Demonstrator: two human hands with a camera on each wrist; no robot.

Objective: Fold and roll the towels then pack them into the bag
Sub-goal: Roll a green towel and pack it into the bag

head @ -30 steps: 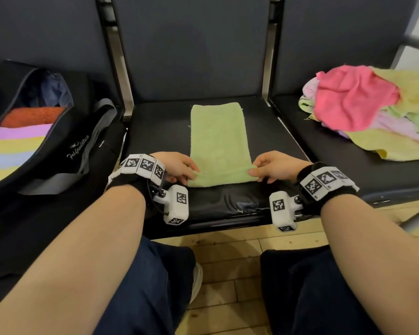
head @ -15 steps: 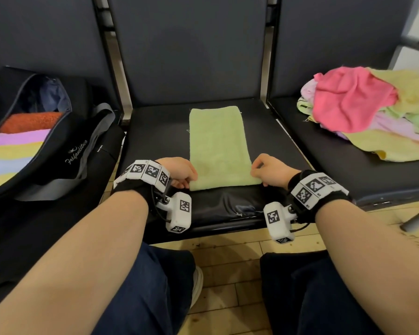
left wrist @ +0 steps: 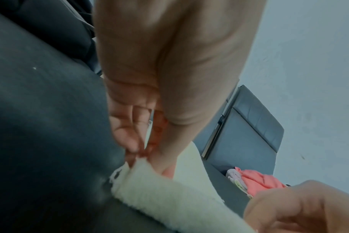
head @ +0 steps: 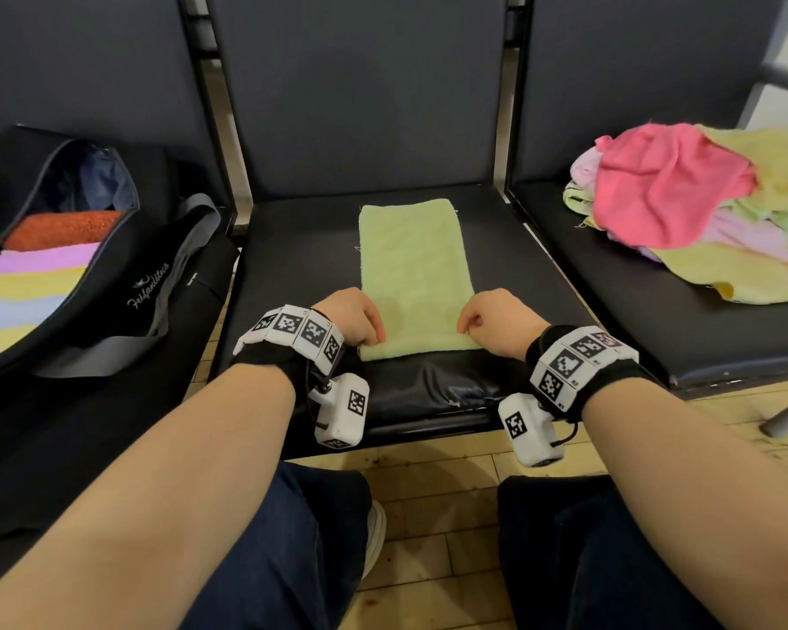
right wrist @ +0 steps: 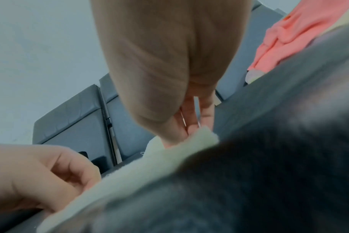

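Green towel (head: 412,270) lies folded in a long strip mid-frame on the middle seat (head: 292,247). Left hand (head: 353,316) and right hand (head: 497,320) each pinch a near corner. Soft, light, floppy; best rolled from this near edge.

The head view is bright and sharp but bends at the edges. Both wrist views look blurry and bluish.

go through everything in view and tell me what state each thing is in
Green towel: folded into a long strip, flat on the middle seat.
Left hand: pinching the towel's near left corner.
Right hand: pinching the near right corner.
Bag: open, rolled towels inside.
Towel pile: loose, unfolded, on the right seat.
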